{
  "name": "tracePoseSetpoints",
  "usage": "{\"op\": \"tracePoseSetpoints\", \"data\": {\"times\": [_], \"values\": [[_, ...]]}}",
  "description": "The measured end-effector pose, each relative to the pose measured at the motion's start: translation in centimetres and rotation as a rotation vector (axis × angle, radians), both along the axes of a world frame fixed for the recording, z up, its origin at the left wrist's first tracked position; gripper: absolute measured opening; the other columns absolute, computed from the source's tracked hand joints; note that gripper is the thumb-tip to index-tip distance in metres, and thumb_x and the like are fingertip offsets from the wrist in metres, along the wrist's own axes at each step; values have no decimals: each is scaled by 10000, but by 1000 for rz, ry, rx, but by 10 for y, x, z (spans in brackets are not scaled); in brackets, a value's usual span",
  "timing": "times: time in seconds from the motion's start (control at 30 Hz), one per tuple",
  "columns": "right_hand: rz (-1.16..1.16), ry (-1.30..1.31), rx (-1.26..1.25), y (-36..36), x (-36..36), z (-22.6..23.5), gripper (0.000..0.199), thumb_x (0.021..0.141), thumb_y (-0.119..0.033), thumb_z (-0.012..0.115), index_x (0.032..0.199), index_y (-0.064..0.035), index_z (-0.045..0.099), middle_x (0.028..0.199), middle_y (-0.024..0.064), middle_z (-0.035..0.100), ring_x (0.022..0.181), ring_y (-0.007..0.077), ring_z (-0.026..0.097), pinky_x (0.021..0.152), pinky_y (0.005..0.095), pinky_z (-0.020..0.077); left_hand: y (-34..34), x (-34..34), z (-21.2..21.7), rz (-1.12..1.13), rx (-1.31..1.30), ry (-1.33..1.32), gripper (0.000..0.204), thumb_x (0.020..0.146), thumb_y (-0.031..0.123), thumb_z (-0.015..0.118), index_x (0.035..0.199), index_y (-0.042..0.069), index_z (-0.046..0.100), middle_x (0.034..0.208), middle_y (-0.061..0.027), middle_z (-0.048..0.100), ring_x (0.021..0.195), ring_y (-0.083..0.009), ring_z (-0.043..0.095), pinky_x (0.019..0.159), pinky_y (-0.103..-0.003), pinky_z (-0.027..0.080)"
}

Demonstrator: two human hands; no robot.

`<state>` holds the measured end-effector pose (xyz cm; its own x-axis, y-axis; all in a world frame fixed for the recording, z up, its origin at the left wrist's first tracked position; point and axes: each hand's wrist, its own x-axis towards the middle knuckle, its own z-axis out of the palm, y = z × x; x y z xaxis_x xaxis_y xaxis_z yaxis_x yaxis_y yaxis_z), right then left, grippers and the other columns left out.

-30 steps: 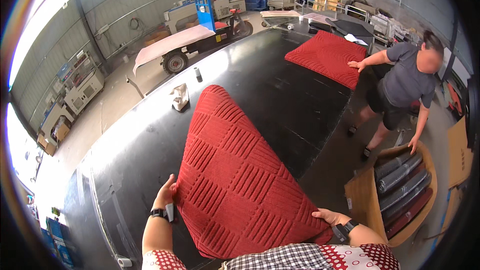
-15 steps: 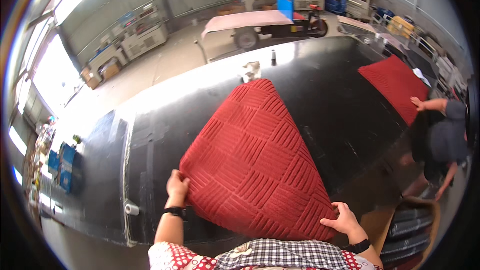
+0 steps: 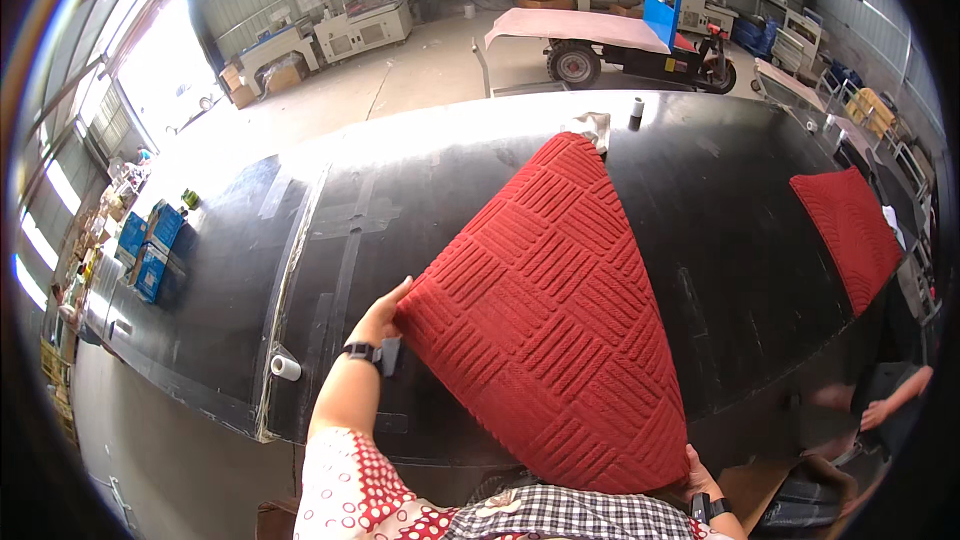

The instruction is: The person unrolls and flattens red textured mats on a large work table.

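A red mat with a raised basket-weave pattern of ridged squares lies slantwise before me, over the black table. My left hand holds its left corner, fingers partly hidden by the edge. At the near right corner, my right hand grips the mat's edge, with most of its fingers out of sight. Just past the far tip of the mat sits a crumpled, whitish thing whose kind I cannot make out.
The black table stretches widely left and right. A white roll lies on it at the left, a small dark-and-white cylinder beyond the mat. Another red mat and a co-worker's hand are at right. An open carton stands near right.
My view has turned left, so the surroundings sit further right. Both hands keep hold of the mat, which has tilted and turned somewhat. The co-worker's hand is off the other mat.
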<state>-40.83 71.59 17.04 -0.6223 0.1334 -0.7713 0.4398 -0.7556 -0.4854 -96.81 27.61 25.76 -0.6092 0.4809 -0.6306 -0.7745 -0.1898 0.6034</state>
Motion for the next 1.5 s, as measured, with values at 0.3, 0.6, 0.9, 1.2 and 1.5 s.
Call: {"op": "tracePoseSetpoints", "data": {"times": [0.3, 0.6, 0.9, 1.2, 1.5], "values": [[-297, 75, 895, -4, -2, 82, 681, 714, -277, 888, 1236, -29, 529, 1119, 62, 638, 1025, 174, 596, 933, 349, 487, 52, 25, 195, 573, -627, 1706, 383, 850, -35, 688, 1222, 19, 616, 1134, -108, 682, 1020, -187, 645, 908, -313, 512], [-106, -84, 1512, -37, -35, 108, 703, 598, -210, 889, 1162, -32, 509, 1043, 98, 591, 974, 226, 573, 894, 387, 487, -27, 23, -42, -161, -1480, 1089, 395, 840, 215, 699, 1226, 158, 635, 1111, -115, 706, 1062, -310, 660, 919, -406, 518], [-134, -81, 1385, -46, -22, 70, 704, 628, -146, 880, 1197, -30, 481, 1081, 101, 566, 1007, 228, 566, 924, 379, 482, -105, 45, -39, 119, -126, 253, 396, 939, 311, 676, 1228, 51, 597, 1154, -60, 683, 1029, -162, 662, 843, -372, 542], [-234, -37, 1335, -51, -31, 77, 626, 696, -122, 850, 1189, -30, 475, 1104, 102, 575, 999, 214, 576, 925, 375, 490, -94, 115, -39, 234, -190, 825, 972, 663, -13, 834, 1486, 57, 320, 1407, -100, 516, 1212, -254, 565, 1054, -386, 426], [-111, -145, 1676, -67, -84, 97, 676, 692, -261, 879, 1187, -10, 494, 1108, 167, 574, 1056, 310, 559, 954, 422, 448, -117, 73, 24, -109, -437, 80, 658, 845, 395, 768, 1333, 13, 544, 1258, -146, 640, 1080, -235, 653, 834, -410, 556]]}}
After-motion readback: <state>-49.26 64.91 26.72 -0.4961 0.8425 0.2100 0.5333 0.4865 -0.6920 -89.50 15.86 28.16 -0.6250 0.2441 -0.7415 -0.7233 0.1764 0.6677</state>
